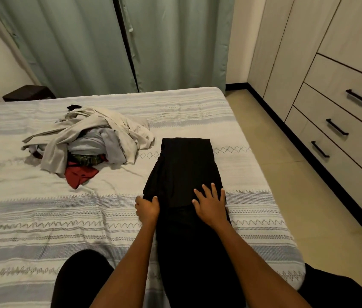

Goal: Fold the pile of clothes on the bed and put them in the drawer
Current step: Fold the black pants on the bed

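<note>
A long black garment (186, 165) lies stretched out on the bed (42, 218), running from the near edge toward the far side. My left hand (147, 208) grips its left edge, fingers curled round the fabric. My right hand (211, 204) lies flat on the garment with its fingers spread, pressing it down. A loose pile of clothes (91, 141) in beige, light blue, green and red sits to the left, apart from the black garment. The drawers (340, 127) with black handles stand closed along the right wall.
A strip of tiled floor (282, 152) separates the bed from the wardrobe. Green curtains (109, 41) hang behind the bed. A dark bedside unit (29, 92) stands at the far left. My dark-clad knees rest at the bed's near edge.
</note>
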Demonstrator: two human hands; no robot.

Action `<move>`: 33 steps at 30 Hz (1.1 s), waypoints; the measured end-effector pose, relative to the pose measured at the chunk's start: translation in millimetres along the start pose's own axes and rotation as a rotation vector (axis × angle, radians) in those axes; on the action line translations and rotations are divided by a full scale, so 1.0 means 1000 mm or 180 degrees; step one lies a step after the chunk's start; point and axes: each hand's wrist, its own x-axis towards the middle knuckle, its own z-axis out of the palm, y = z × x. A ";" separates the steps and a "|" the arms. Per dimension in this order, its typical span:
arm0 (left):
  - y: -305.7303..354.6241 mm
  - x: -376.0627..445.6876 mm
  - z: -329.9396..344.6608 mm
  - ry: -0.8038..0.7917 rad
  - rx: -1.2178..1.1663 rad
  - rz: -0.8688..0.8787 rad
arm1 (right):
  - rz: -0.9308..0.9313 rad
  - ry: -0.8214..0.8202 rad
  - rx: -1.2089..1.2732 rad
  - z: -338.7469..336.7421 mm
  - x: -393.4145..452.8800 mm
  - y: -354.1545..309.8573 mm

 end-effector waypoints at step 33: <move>-0.013 0.002 -0.004 -0.1521 0.3362 0.2204 | -0.1256 0.0652 0.0306 0.065 -0.219 0.134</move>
